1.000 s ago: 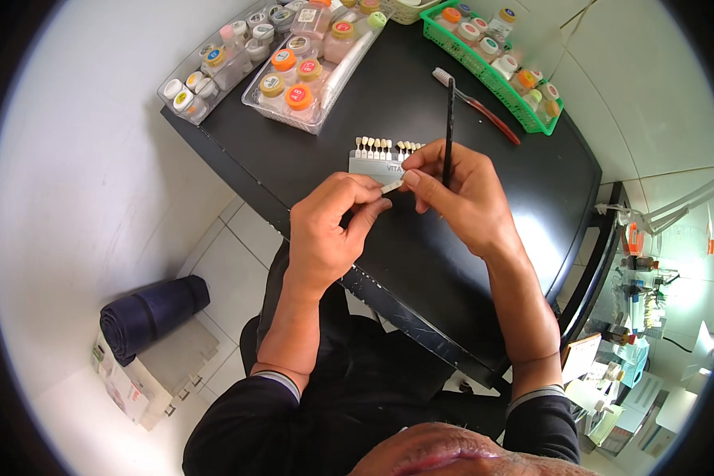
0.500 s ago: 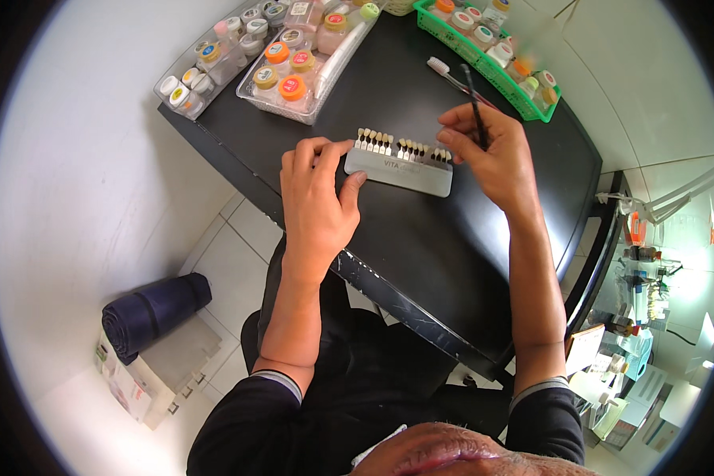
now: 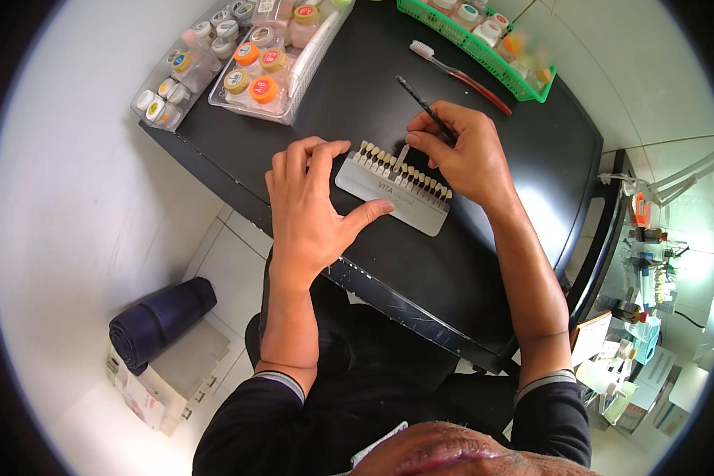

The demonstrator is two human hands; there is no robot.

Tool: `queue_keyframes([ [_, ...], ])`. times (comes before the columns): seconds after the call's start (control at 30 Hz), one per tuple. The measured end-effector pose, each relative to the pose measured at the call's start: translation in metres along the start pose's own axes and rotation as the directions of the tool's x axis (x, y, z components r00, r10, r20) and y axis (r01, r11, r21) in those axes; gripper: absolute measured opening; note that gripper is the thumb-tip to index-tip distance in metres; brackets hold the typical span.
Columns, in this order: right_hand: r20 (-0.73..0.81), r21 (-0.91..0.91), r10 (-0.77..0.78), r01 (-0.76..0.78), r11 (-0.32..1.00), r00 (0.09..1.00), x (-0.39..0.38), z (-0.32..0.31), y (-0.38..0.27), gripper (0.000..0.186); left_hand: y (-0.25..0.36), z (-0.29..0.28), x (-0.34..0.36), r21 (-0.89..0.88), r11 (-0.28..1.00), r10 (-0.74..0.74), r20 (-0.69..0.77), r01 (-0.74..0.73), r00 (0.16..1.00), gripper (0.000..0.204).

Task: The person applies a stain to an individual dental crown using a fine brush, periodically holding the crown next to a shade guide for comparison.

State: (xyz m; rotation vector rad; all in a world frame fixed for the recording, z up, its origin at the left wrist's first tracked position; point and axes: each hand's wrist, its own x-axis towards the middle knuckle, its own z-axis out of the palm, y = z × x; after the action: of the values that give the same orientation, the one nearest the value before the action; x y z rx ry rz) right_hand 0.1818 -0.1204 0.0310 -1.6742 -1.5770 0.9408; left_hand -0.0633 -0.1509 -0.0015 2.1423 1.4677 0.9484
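A flat, light-grey plastic holder bearing a row of small tooth-shaped shade tabs lies on the black tabletop, slanting slightly so that its right end is nearer the person.

The left hand is at the holder's left end, its thumb and forefinger spread wide apart. The thumb lies over the holder's face; the forefinger's tip is close by the leftmost tabs, though whether it touches them I cannot tell. The hand grips nothing between its fingertips.

The right hand is just beyond the holder, with thumb and forefinger closely pinched on one slim, pale tab. This tab stands at the middle of the holder's row; whether its lower end is seated there is unclear. A thin black rod rests across the same hand, its free end pointing away from the holder.

Well beyond the holder lie a red-handled toothbrush with white bristles and, farther off, a green plastic lattice basket of jars. Beyond the holder to its left stands a clear plastic basket holding orange- and gold-lidded jars.
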Motion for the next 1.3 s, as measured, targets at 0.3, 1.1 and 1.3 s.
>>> queue_keyframes([
  [0.3, -0.016, 0.055, 0.058, -0.057, 0.997, 0.998, -0.002, 0.004, -0.008, 0.018, -0.001, 0.003, -0.001, 0.075, 0.997, -0.014, 0.023, 0.012, 1.0, 0.083],
  [1.1, 0.045, -0.149, -0.007, 0.014, 0.989, 0.999, -0.006, 0.014, -0.007, 0.018, 0.001, 0.004, -0.001, 0.114, 0.993, 0.016, 0.052, -0.022, 0.999, 0.095],
  [1.3, 0.112, -0.199, -0.025, 0.047, 0.979, 0.993, -0.007, 0.011, -0.01, 0.019, 0.002, 0.003, 0.0, 0.123, 0.992, 0.005, 0.052, -0.011, 0.999, 0.093],
])
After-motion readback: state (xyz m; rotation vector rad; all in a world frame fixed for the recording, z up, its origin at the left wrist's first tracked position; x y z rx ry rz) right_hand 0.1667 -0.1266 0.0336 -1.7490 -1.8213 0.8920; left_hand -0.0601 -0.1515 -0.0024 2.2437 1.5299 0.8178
